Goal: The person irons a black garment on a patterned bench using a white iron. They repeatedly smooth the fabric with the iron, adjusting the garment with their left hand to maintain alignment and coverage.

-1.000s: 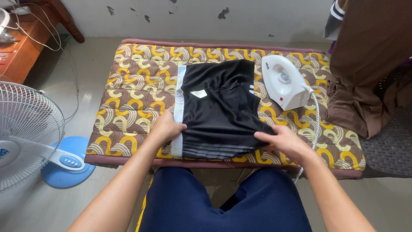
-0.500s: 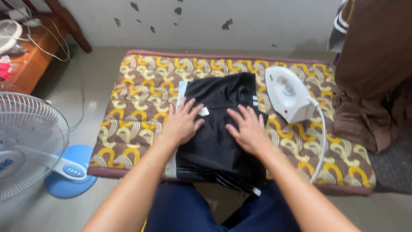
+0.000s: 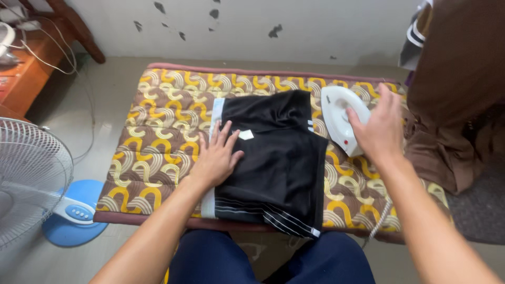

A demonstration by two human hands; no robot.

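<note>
The left hand (image 3: 216, 158) lies flat, fingers spread, on the folded black garment (image 3: 273, 158) at the patterned mat's (image 3: 158, 137) near edge, while the right hand (image 3: 380, 129) wraps its grip over the white iron (image 3: 339, 117) near the far right corner.

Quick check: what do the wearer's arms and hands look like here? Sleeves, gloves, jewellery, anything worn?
Both forearms are bare to the frame edge: no sleeves show. The left hand and right hand carry no gloves, and no rings, watch or bands are visible. The only clothing in view is dark navy trousers with a yellow side stripe on the left leg.
</note>
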